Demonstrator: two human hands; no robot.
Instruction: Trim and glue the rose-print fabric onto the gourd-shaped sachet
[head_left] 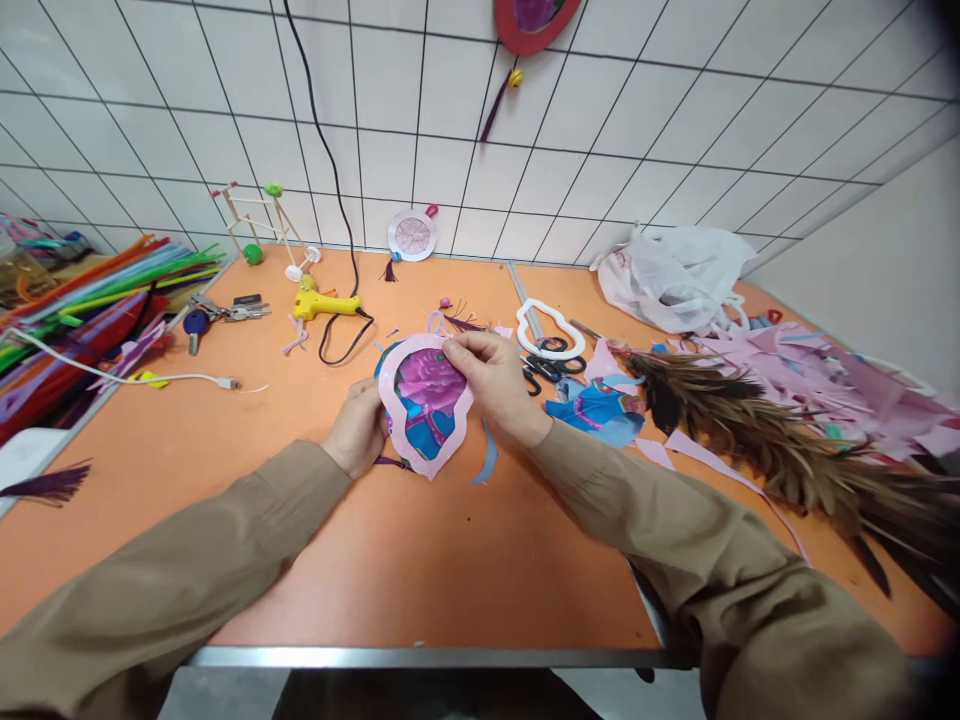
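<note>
Both hands grip a gourd-shaped craft ornament (pixel 435 385) above the orange table. It has a pale pink frame around printed fabric with a magenta flower and blue below. My left hand (pixel 360 425) holds its left edge, the fingers partly hidden behind it. My right hand (pixel 499 380) pinches the upper right edge between thumb and fingers. A pink loop (pixel 435 322) shows at its top. Beneath it lies a thin blue scrap (pixel 487 455). Beyond my right hand are a white gourd-shaped frame (pixel 551 348), black-handled scissors (pixel 555 364) and a cut blue fabric piece (pixel 600 412).
A yellow glue gun (pixel 326 303) with a black cord, keys (pixel 225 310) and colourful pipe cleaners (pixel 112 290) are to the left. At the right are a brown feather duster (pixel 757 430), pink scraps (pixel 817 380) and a white plastic bag (pixel 675 275). A round ornament (pixel 412 235) leans on the tiled wall.
</note>
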